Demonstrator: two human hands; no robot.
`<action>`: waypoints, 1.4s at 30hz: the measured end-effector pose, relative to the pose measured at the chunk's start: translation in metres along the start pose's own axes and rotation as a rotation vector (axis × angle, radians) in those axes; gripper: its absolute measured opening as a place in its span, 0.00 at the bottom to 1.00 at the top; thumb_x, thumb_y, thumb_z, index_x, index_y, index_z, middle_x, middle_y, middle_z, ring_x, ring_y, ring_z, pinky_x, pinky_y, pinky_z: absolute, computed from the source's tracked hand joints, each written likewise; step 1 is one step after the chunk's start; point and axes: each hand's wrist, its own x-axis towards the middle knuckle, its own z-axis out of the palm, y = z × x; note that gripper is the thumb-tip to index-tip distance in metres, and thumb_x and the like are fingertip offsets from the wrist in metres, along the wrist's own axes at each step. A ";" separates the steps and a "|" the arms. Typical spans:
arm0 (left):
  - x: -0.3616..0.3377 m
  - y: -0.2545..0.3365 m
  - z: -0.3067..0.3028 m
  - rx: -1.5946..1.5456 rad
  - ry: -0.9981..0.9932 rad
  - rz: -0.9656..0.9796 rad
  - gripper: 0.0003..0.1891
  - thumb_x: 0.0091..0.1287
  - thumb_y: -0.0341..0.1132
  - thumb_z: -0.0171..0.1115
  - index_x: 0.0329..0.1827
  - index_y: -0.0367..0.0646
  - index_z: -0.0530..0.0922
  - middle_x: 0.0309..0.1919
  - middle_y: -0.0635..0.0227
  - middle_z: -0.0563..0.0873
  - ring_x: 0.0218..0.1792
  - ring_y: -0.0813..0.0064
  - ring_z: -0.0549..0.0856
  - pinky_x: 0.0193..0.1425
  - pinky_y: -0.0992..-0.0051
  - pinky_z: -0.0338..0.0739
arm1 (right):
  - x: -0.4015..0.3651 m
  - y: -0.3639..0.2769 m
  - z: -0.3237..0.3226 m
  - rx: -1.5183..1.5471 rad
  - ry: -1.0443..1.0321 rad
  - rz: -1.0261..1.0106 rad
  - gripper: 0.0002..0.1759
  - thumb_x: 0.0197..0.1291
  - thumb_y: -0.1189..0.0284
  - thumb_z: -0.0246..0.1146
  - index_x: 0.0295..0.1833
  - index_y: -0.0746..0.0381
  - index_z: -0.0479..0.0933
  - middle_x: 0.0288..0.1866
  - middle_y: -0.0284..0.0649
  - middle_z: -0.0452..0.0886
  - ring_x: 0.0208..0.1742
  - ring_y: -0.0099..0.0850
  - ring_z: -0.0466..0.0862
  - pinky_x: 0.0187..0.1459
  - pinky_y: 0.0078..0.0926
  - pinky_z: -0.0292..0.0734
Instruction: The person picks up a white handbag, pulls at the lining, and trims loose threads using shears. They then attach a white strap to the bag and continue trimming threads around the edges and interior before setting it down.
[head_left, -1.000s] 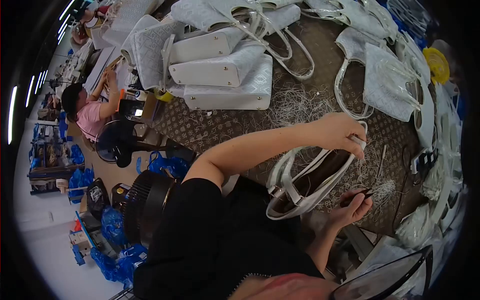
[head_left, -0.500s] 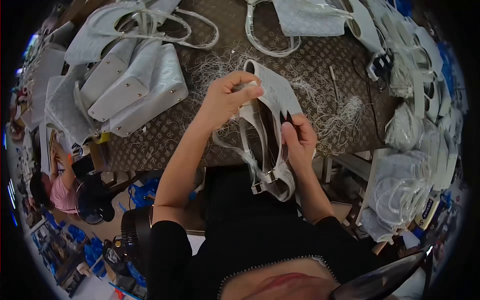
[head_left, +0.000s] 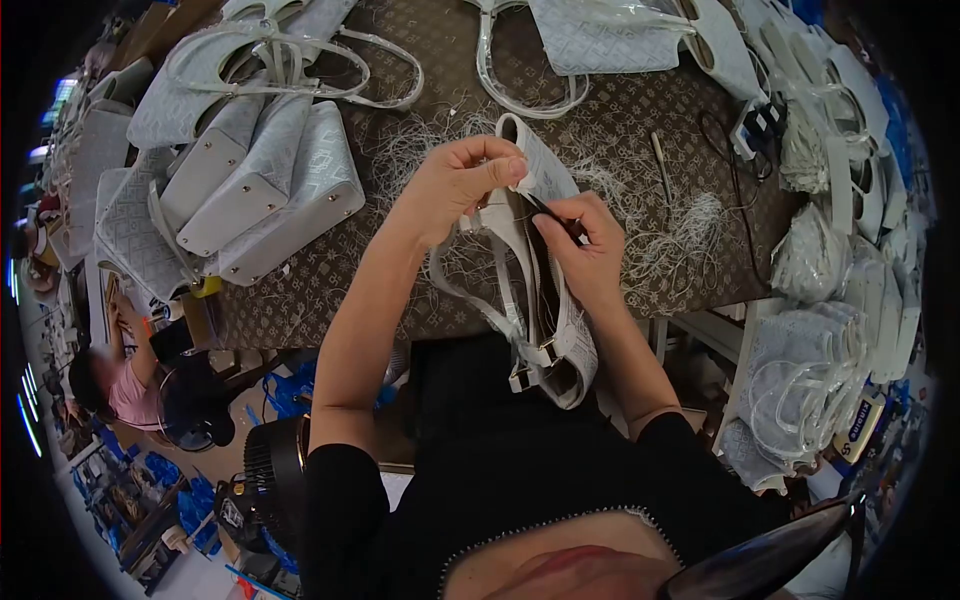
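Note:
A white patterned handbag (head_left: 553, 330) hangs from the table edge toward my lap, its straps and buckles dangling. My left hand (head_left: 461, 180) pinches the bag's top edge. My right hand (head_left: 583, 247) holds a small dark tool (head_left: 547, 208), its tip at the bag's opening just beside my left fingers. Loose white thread clippings (head_left: 690, 225) lie scattered on the brown monogram table (head_left: 330, 265) around both hands.
Several finished white handbags (head_left: 255, 190) are stacked at the left of the table, more lie along the back and right (head_left: 840, 110). Wrapped bags (head_left: 810, 380) pile up at my right. A black fan (head_left: 270, 470) stands at lower left. Another person (head_left: 125, 385) sits far left.
My head view has swung from sideways to facing the table. The bag has been turned upright; my right hand has moved up so the tool meets the bag's top edge.

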 end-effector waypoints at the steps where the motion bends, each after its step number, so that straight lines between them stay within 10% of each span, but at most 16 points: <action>1: 0.002 0.001 0.000 -0.007 -0.010 0.004 0.12 0.57 0.41 0.68 0.36 0.43 0.81 0.23 0.81 0.77 0.20 0.91 0.67 0.21 0.87 0.60 | 0.003 0.001 -0.001 0.002 -0.003 0.005 0.07 0.49 0.77 0.67 0.36 0.63 0.79 0.29 0.33 0.74 0.28 0.18 0.73 0.29 0.15 0.66; 28: 0.027 0.014 0.012 0.036 0.020 -0.031 0.11 0.59 0.39 0.65 0.38 0.40 0.81 0.23 0.81 0.76 0.19 0.92 0.63 0.21 0.89 0.55 | 0.031 0.000 -0.008 -0.148 0.030 -0.033 0.05 0.47 0.77 0.67 0.32 0.63 0.78 0.28 0.35 0.76 0.25 0.21 0.75 0.27 0.17 0.69; 42: 0.027 0.016 0.014 0.000 0.001 -0.039 0.11 0.60 0.39 0.65 0.39 0.40 0.81 0.23 0.81 0.76 0.19 0.93 0.64 0.21 0.90 0.55 | 0.043 0.018 -0.015 -0.400 0.033 -0.442 0.07 0.47 0.73 0.68 0.34 0.57 0.77 0.23 0.33 0.76 0.19 0.29 0.76 0.20 0.22 0.69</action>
